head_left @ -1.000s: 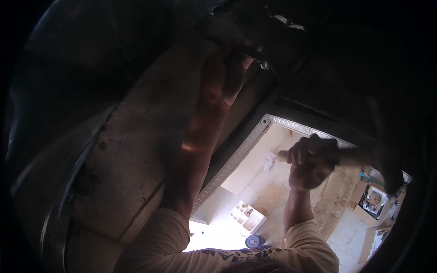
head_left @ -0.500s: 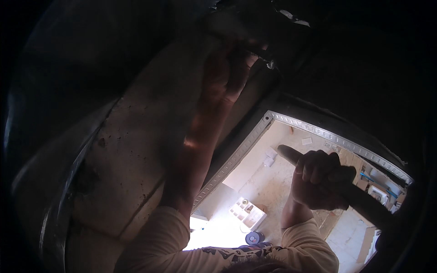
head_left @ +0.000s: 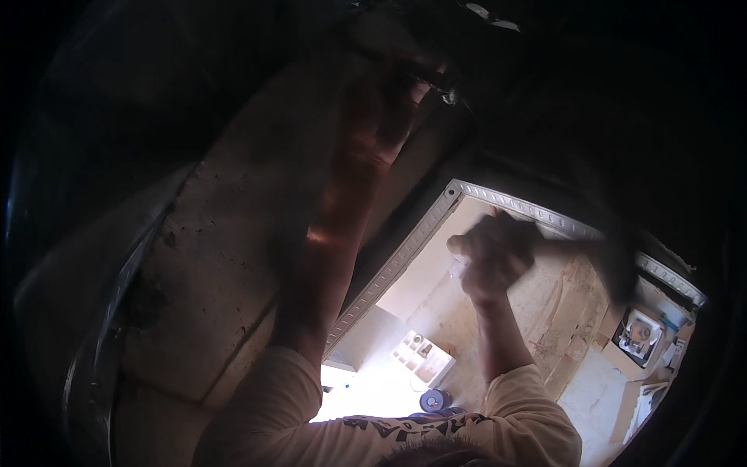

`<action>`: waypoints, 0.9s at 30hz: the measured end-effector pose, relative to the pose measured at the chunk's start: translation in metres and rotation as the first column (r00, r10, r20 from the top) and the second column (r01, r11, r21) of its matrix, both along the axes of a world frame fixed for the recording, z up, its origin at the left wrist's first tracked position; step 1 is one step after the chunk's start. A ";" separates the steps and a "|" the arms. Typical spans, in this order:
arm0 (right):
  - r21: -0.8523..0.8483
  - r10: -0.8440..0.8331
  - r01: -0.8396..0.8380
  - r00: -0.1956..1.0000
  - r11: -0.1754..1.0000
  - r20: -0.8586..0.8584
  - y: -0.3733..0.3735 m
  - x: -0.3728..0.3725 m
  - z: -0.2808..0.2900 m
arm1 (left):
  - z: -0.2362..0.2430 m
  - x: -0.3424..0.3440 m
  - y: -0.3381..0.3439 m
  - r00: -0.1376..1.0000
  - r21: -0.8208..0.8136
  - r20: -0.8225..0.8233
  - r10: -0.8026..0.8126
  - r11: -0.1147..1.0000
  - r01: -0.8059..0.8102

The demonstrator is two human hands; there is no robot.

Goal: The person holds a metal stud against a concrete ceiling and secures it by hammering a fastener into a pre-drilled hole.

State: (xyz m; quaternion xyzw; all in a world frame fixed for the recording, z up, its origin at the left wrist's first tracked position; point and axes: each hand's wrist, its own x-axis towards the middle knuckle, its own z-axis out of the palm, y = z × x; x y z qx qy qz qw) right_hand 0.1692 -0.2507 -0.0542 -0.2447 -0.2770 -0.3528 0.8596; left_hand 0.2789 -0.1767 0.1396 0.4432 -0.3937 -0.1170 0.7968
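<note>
My right hand (head_left: 498, 257) is closed round the handle of a hammer (head_left: 572, 247), blurred by motion. The handle's rounded butt pokes out beyond my thumb side, and the dark head (head_left: 622, 268) is at the right. Up in the shadow, my left hand (head_left: 389, 101) reaches beside a pale, dusty panel (head_left: 226, 210). Its fingers seem curled round something dark and thin (head_left: 428, 75), whose kind the dimness hides. A pale, jagged bit (head_left: 449, 97) shows near that thing's end.
A perforated metal frame (head_left: 397, 261) edges a bright opening between my arms. Far below lie a floor (head_left: 537, 311), a white compartment tray (head_left: 424, 359), a dark blue round container (head_left: 435, 400) and open cardboard boxes (head_left: 632, 405). Clear plastic sheeting (head_left: 101, 335) hangs at the left.
My right hand has swung up and to the left with the hammer, its handle now nearly level and the head in view. My left hand has shifted slightly left and up in the picture.
</note>
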 end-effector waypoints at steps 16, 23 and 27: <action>-0.162 -0.277 0.248 0.942 0.955 -0.190 -0.009 0.009 -0.001 | -0.006 0.010 -0.013 0.990 -0.034 0.050 -0.131 0.991 0.133; 0.052 -0.476 0.473 0.873 0.880 0.108 -0.003 -0.015 0.007 | 0.002 0.007 -0.003 0.994 0.009 0.009 -0.112 0.994 0.112; -0.129 -0.141 0.112 0.958 0.985 -0.250 0.001 0.028 -0.012 | -0.008 0.005 -0.020 0.999 -0.019 0.029 0.015 1.000 -0.014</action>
